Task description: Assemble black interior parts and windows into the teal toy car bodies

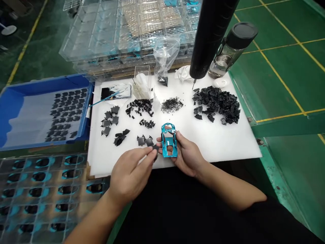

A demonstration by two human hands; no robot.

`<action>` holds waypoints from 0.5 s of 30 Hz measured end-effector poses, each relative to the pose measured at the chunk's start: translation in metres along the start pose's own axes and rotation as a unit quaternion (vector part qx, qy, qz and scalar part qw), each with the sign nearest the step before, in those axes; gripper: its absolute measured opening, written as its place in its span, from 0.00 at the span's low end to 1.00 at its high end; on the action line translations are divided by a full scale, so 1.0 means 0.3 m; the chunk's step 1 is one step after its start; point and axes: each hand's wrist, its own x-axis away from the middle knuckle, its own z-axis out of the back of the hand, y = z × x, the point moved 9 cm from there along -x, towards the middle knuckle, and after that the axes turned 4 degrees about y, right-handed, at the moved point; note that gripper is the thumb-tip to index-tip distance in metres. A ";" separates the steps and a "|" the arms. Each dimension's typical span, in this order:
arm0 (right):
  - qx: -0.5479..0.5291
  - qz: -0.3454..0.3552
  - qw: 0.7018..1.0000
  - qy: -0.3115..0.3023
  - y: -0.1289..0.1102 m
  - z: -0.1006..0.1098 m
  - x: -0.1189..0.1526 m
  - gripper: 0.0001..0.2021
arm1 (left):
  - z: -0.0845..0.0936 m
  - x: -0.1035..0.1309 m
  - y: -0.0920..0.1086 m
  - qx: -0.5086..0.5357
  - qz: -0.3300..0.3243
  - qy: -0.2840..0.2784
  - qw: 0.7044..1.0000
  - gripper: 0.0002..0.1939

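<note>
Green floor (284, 95), and a white board (218, 142) full of little parts

Past the board's far edge is a big stack of clear trays (83, 39). A blue bin (11, 117) sits by the left edge, with rows of dark parts (67, 105) inside. Nearer, by the near left corner, a flat tray (82, 206) holds blue and black shapes (94, 187) in its boxes.

A fat black driver (212, 37) hangs, tip down, over the far right part. Beside it, at the far right corner, stands a see-through bottle (228, 54) with a black lid. By the right edge lies a big heap of black bits (218, 103).

Both hands are busy and close to each other. The right hand (189, 154) is wrapped around a blue car shell (169, 141), held over the board by the middle of the near edge. The left hand (133, 169) pinches a small dark piece (155, 147) just beside the shell. Tiny black pins (172, 104) are spread in a loose pile near the board's middle.
</note>
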 end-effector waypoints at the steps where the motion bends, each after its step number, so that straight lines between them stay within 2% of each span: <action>1: 0.004 -0.001 1.000 -0.004 0.005 -0.001 0.000 0.17 | -0.011 -0.009 0.027 -0.014 -0.029 0.004 0.999 0.21; 3: 0.012 -0.010 1.000 -0.010 0.015 0.000 -0.002 0.17 | -0.040 -0.025 0.068 -0.047 -0.067 0.012 0.997 0.18; 5: 0.016 -0.019 1.000 -0.012 0.021 0.004 -0.003 0.17 | -0.074 -0.041 0.093 -0.076 -0.079 0.012 0.994 0.15; 9: 0.020 -0.012 1.000 -0.005 0.016 0.015 -0.007 0.17 | -0.122 -0.073 0.107 -0.112 -0.064 -0.004 0.992 0.12; 15: 0.050 -0.006 0.999 -0.009 0.019 0.021 -0.009 0.20 | -0.142 -0.100 0.096 -0.144 -0.034 -0.024 0.989 0.10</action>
